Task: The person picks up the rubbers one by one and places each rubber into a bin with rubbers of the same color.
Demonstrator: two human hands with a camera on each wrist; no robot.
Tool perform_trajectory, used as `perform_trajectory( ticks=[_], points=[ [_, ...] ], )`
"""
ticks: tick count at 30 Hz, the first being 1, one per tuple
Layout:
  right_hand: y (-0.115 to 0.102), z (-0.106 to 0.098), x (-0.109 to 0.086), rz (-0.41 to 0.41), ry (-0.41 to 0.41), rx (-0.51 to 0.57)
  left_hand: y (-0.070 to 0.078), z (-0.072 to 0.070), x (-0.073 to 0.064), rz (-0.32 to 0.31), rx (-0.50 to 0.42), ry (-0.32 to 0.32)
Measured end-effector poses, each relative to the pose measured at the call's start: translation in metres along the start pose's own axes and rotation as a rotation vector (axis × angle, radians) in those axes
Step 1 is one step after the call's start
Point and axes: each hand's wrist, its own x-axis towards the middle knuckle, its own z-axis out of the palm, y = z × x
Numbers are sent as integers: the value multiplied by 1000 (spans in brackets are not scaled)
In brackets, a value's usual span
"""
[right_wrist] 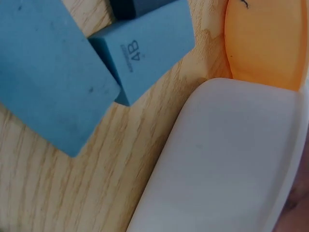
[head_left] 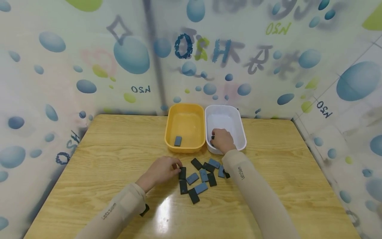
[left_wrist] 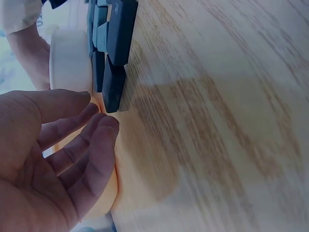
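Observation:
Several black and blue erasers are spread over the middle of the table, and a blue eraser point(right_wrist: 145, 53) printed "4B" shows up close in the right wrist view. My right hand point(head_left: 222, 140) reaches down inside the white bin point(head_left: 243, 132), pinching a black eraser point(head_left: 213, 137) mostly hidden by the fingers. In the right wrist view the bin's wall point(right_wrist: 227, 159) blocks most of that hand. My left hand point(head_left: 162, 170) hovers by the left edge of the group, its fingers loosely bent and nothing between them. Its fingertips point(left_wrist: 108, 123) are beside the end of a black eraser point(left_wrist: 114, 87).
Left of the white bin stands a yellow bin point(head_left: 170, 127) with one blue eraser point(head_left: 177, 141) inside. Another black eraser point(head_left: 144, 210) lies apart, partly under the left sleeve. A patterned wall point(head_left: 131, 103) rises behind the wooden table point(head_left: 119, 142).

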Motion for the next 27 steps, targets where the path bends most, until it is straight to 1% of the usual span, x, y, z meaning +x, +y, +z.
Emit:
perform_trajectory(
  ticks=[8, 15, 27],
  points=[
    [-3, -1, -2, -13, 13, -6, -2, 2, 0, 5, -14, 16],
    [-4, 3, -2, -10, 13, -26, -6, 5, -2, 33, -17, 15],
    [-6, 2, 0, -8, 17, -27, -7, 3, -2, 17, -37, 7]
  ],
)
